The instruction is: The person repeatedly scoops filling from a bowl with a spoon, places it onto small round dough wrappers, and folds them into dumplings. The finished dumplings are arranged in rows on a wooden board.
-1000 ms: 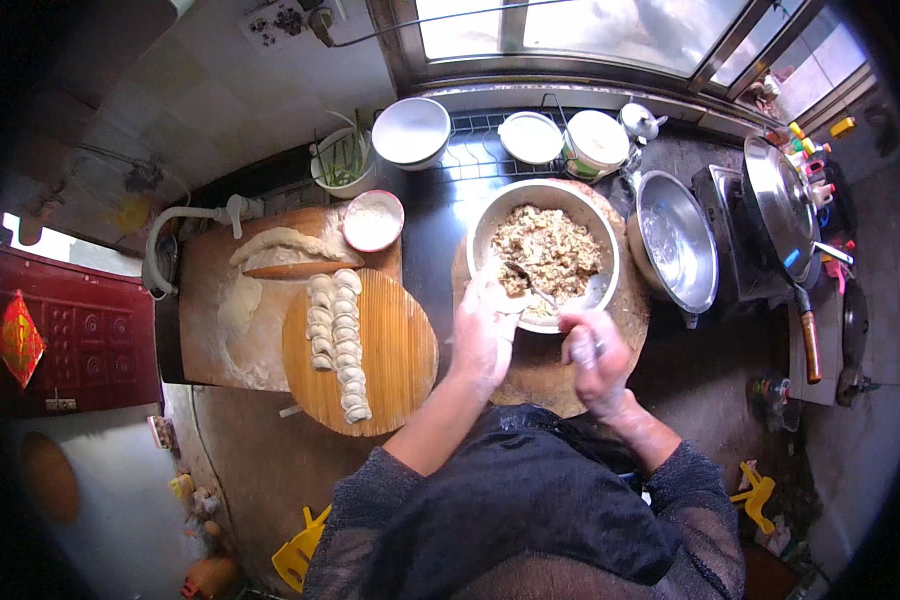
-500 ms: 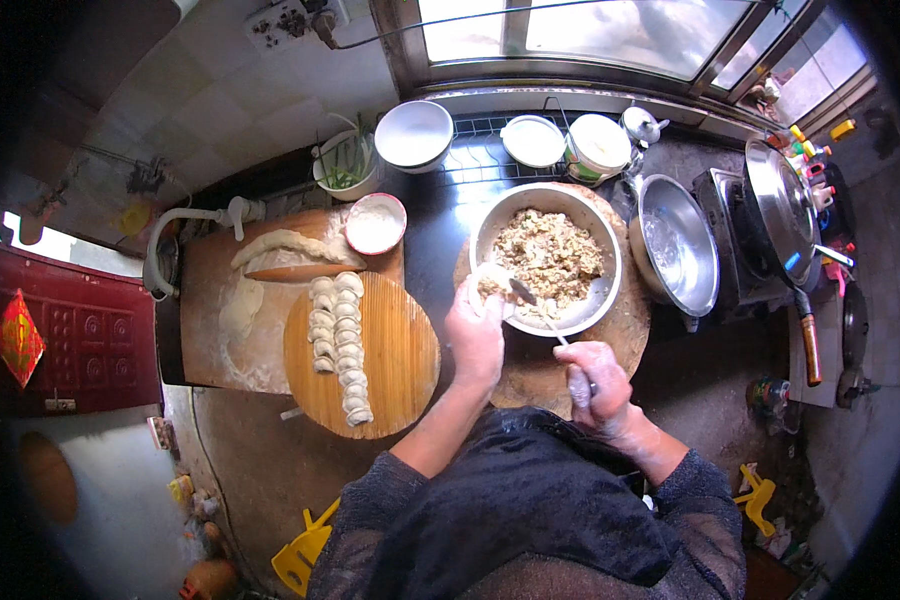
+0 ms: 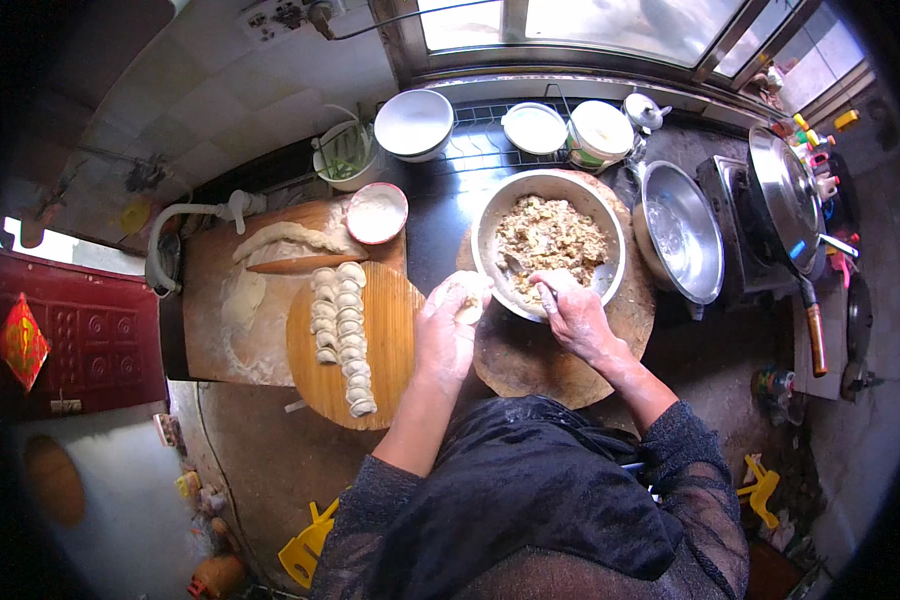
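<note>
My left hand (image 3: 442, 335) cups a round dough wrapper (image 3: 471, 306) just left of the metal bowl (image 3: 483, 235); how much filling lies in it is hard to see. My right hand (image 3: 578, 318) grips a spoon (image 3: 513, 264) at the bowl's near rim, the spoon's head down in the chopped filling (image 3: 555, 236). Under the bowl is a round wooden chopping block (image 3: 530, 372). To the left, two rows of folded dumplings (image 3: 351, 335) lie on a round wooden board (image 3: 395, 330).
A floured rectangular board (image 3: 205, 330) at left carries a dough rope (image 3: 288, 236), a rolling pin (image 3: 305, 264) and a red-rimmed flour bowl (image 3: 377, 213). White bowls (image 3: 413, 122) line the back. A steel basin (image 3: 678, 230) and a lidded pan (image 3: 785, 200) stand at right.
My left hand has drawn back left from over the bowl's rim with the wrapper. My right hand has moved forward to the rim, and the spoon has gone from the wrapper into the filling.
</note>
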Demonstrator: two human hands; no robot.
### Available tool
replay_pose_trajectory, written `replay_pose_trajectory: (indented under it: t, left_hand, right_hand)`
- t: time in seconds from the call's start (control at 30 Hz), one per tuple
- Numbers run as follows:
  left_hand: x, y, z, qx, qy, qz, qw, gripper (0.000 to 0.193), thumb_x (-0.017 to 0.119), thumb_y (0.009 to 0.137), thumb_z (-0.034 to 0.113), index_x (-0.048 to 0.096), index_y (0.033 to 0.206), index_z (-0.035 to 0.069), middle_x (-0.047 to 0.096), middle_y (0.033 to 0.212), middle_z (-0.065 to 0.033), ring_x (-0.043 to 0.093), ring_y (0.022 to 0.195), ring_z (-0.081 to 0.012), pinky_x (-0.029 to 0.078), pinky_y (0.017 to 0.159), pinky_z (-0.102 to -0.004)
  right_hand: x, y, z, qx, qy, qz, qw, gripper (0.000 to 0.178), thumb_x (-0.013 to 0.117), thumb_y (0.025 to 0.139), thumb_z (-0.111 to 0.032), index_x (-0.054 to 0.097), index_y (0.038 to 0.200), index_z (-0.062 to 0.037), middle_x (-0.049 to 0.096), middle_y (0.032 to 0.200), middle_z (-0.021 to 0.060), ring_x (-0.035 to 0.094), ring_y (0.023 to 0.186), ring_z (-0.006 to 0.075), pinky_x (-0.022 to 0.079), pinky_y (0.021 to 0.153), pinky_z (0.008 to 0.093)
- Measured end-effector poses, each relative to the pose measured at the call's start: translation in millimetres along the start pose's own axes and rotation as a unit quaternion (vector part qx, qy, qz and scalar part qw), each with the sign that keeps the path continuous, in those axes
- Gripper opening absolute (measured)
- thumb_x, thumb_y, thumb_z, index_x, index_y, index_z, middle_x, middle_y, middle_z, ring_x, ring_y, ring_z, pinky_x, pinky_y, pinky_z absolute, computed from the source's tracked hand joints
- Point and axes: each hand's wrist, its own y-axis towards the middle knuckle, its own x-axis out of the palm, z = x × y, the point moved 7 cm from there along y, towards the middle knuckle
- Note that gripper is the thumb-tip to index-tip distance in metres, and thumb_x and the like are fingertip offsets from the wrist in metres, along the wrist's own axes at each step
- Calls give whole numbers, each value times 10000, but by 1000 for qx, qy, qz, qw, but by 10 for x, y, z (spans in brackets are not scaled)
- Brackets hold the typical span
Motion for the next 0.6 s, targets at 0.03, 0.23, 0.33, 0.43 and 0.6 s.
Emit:
replay_pose_trajectory:
  t: [0.03,0.23,0.33,0.43,0.6]
  left_hand:
    - [-4,-26,3,6,16,18,1000,237,537,984,28,558,1197,-73,640,1145,-189,654,1053,-289,563,911,-403]
    - [46,-119,-3,12,44,64,997,254,521,1014,73,534,1222,-71,619,1185,-191,635,1101,-288,538,987,-408]
    - [238,-141,27,-26,-50,17,998,301,517,1027,110,496,1272,-64,597,1238,-198,614,1151,-307,505,1035,-464]
    - [319,-120,-9,-58,-107,10,993,329,465,1054,163,483,1301,-52,588,1249,-201,599,1172,-309,493,1043,-469]
    - [461,-65,-124,-19,-60,-31,998,335,425,1063,162,481,1320,-45,582,1271,-181,580,1187,-285,478,1042,-440]
  right_hand:
    - [16,11,-21,2,6,-5,1000,161,554,969,-56,646,1097,-25,666,984,199,667,928,365,526,804,406]
    - [-124,-104,-54,25,89,-15,996,189,529,994,-113,634,1121,-20,682,921,143,681,905,288,533,783,382]
    - [-257,-289,269,201,318,62,925,229,481,1038,-152,639,1138,-20,694,905,76,570,666,107,458,594,246]
    - [-506,-313,87,190,381,134,895,275,448,1059,-204,642,1098,-12,675,918,64,442,565,34,357,527,190]
    - [-532,-337,-644,-199,-12,72,977,197,614,885,-30,664,1076,-15,678,954,120,663,739,224,535,667,311]
